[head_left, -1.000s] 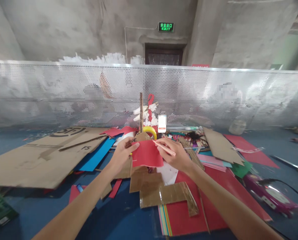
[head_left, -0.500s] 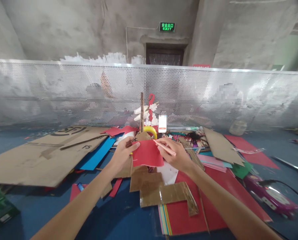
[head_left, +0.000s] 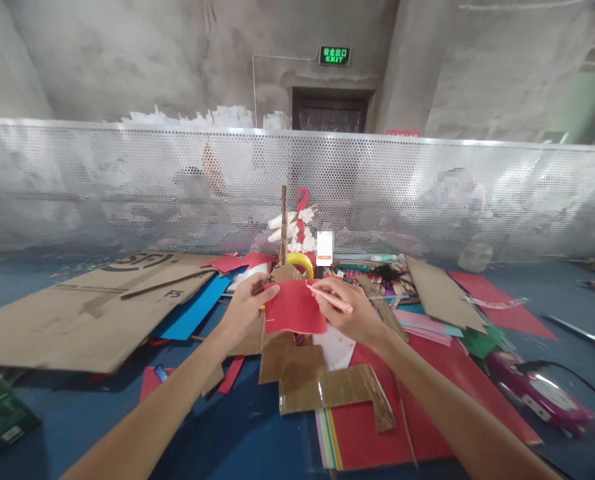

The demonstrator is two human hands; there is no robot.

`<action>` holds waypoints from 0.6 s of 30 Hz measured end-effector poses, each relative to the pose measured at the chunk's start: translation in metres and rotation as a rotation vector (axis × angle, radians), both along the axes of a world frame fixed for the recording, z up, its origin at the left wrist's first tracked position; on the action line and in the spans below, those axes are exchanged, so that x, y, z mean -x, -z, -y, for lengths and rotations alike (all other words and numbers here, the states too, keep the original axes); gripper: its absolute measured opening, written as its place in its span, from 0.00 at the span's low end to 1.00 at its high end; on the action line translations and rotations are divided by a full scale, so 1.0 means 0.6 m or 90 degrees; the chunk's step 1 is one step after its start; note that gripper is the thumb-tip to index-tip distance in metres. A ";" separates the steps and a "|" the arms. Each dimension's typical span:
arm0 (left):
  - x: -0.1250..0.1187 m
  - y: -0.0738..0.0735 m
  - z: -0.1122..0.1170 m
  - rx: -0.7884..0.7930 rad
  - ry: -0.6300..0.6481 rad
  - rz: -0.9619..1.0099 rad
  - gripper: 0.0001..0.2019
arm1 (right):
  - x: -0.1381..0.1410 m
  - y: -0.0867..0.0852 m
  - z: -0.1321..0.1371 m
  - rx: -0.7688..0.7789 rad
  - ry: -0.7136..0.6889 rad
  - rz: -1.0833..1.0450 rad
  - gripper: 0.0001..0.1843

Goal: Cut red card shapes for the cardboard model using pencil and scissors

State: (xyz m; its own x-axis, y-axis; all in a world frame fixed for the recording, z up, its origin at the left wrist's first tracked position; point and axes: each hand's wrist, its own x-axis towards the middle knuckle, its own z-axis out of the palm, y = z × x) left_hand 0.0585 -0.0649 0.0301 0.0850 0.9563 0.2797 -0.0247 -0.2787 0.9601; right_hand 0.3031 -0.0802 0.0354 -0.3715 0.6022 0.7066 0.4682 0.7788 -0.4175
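The right hand [head_left: 350, 310] has its grip closed around a pink pen [head_left: 334, 300], the tip at the red paper's [head_left: 292, 310] one o'clock edge. The left hand [head_left: 247, 303] pinches that paper at ten o'clock. One short pale line [head_left: 270, 320] lies at its eight o'clock; the rest looks unmarked, so marking seems barely begun. Outward: yellow ring [head_left: 302, 261] at twelve, taped cardboard [head_left: 340, 390] at five, on the desk [head_left: 247, 440].

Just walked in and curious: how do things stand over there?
Left hand gripping red paper. Right hand holding pink pen, tip near the paper's upper edge. Brown cardboard crowded close by.
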 end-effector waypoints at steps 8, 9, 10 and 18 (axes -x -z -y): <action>0.001 0.002 -0.002 -0.007 0.009 0.008 0.16 | 0.000 -0.002 0.003 -0.002 0.000 -0.009 0.09; 0.001 0.001 -0.002 -0.012 0.011 0.009 0.16 | 0.000 -0.005 0.005 -0.004 0.001 -0.018 0.09; 0.001 0.001 -0.002 -0.016 0.013 0.010 0.16 | -0.001 -0.009 0.007 -0.006 0.003 -0.030 0.09; 0.002 0.009 -0.007 -0.021 0.029 0.035 0.14 | -0.001 -0.064 -0.022 0.078 0.017 -0.129 0.14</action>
State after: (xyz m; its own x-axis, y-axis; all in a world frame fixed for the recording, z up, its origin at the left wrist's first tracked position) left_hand 0.0572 -0.0607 0.0247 0.1120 0.9422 0.3158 -0.0898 -0.3069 0.9475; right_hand 0.3039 -0.0669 0.0737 -0.2118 0.6962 0.6859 0.3850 0.7045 -0.5962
